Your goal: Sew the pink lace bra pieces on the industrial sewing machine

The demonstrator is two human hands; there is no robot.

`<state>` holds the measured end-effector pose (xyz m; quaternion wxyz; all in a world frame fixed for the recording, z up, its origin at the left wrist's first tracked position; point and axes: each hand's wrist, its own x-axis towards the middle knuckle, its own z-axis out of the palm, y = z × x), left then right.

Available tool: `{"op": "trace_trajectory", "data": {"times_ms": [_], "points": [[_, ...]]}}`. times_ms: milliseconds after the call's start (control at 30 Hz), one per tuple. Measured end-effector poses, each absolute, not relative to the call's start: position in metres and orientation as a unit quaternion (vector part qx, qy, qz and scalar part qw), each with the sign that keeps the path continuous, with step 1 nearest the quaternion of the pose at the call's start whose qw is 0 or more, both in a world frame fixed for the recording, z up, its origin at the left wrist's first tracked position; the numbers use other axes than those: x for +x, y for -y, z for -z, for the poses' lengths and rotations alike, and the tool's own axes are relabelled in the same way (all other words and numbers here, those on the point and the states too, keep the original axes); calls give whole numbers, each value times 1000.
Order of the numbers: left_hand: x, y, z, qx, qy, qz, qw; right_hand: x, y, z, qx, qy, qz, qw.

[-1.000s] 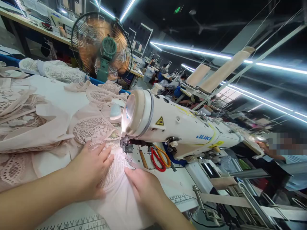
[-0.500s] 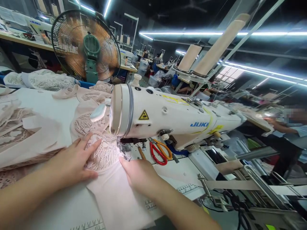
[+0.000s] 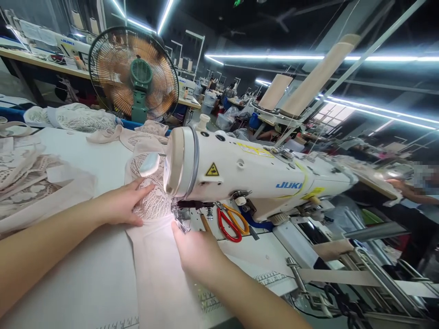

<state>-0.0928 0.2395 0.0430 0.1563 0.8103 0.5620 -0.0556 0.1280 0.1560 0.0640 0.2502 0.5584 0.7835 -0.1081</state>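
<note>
A beige garment piece with a lace panel (image 3: 156, 198) and a plain panel (image 3: 164, 278) lies beneath the needle end of a white sewing machine (image 3: 222, 167). My left hand (image 3: 120, 203) presses on the lace, fingers spread and thumb apart. Close by the presser foot (image 3: 181, 225), my right hand (image 3: 197, 251) grips the plain panel's right edge near the seam, thumb on top; its other fingers are mostly hidden. Right of the foot lie snips with red and orange handles (image 3: 233, 223) and a wooden-handled tool (image 3: 205, 222).
More beige lace pieces (image 3: 41, 183) are heaped at the left. Behind the table stands a large fan (image 3: 140, 75). Thread cones (image 3: 276, 91) rise past the machine. A metal tape-guide frame (image 3: 370, 283) is at the lower right, with another person's arm (image 3: 411, 194) beyond.
The whole view has shifted slightly right and down. My left hand has moved a little forward on the lace, its fingertips nearer the machine head. My right hand stays beside the presser foot.
</note>
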Motion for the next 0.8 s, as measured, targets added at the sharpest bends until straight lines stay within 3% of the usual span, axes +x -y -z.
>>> {"op": "trace_trajectory", "data": {"times_ms": [433, 633, 800], "points": [[-105, -267, -23, 825, -548, 28, 137, 152, -147, -54, 516, -829, 131, 171], [-102, -269, -35, 812, -564, 27, 148, 151, -146, -55, 523, -824, 138, 168], [-82, -236, -41, 815, -580, -20, 8, 156, -145, -55, 521, -828, 149, 145]]}}
